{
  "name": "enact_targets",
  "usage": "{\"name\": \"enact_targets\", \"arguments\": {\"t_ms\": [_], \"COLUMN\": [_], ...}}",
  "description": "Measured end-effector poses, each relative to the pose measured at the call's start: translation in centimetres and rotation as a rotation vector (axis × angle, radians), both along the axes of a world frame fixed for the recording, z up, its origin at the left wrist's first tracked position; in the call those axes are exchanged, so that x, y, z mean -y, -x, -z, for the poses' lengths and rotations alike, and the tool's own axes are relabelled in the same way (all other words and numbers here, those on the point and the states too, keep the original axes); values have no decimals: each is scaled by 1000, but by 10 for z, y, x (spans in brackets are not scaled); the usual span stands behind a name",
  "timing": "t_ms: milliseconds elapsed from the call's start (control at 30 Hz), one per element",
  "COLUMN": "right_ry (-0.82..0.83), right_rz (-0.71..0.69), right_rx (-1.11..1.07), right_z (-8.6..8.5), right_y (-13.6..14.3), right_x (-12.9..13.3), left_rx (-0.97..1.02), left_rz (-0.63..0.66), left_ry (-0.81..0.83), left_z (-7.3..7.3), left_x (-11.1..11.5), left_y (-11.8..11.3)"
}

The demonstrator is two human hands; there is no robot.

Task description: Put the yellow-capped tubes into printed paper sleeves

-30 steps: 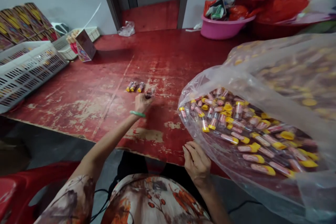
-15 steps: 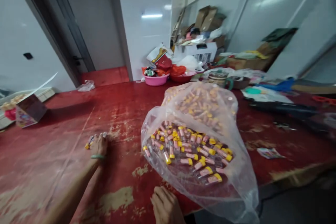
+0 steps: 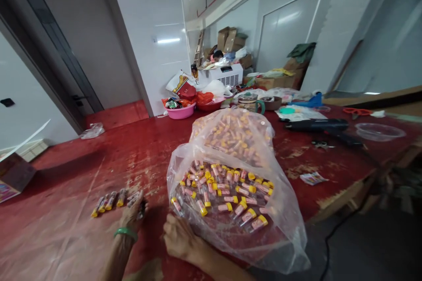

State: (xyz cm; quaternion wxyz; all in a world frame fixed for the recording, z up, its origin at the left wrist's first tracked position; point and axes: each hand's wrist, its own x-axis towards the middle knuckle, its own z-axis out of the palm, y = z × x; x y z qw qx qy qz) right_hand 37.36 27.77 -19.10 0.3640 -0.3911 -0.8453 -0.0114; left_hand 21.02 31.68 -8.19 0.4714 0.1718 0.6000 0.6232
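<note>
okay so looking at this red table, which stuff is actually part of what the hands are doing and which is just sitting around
In use:
left hand
right hand
row of small tubes by the left hand
clear bag of tubes by the right hand

Lying about:
pink basin
second bag of tubes
black tool
clear bowl

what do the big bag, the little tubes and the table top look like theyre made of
Big bag: thin clear plastic film, glossy and wrinkled. Little tubes: seemingly clear plastic with opaque yellow caps; glass can't be ruled out. Table top: probably wood under red paint, which is worn through to pale patches.
</note>
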Motion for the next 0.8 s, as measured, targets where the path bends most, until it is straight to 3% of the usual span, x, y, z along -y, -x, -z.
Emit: {"name": "enact_targets", "arguments": {"t_ms": [67,200,333,600,800], "right_ry": [2,59,122,174,173], "right_rz": [20,14,-6,-71,-81], "right_rx": [26,67,95,109,87], "right_z": [-11,-29,-33,-41,-35], "right_y": [30,62,59,60,62], "right_x": [-27,-61,-67,-71,-72], "left_rx": [236,355,463,473,392], "left_rz": [2,-76,-133,-131,-96], "left_ry": [1,-5,-63,39,-31], "left_z": [0,3,15,25,38], "left_x": [-5,-6,0,-2,-2], "left_y": [-10,-7,4,8,19]}}
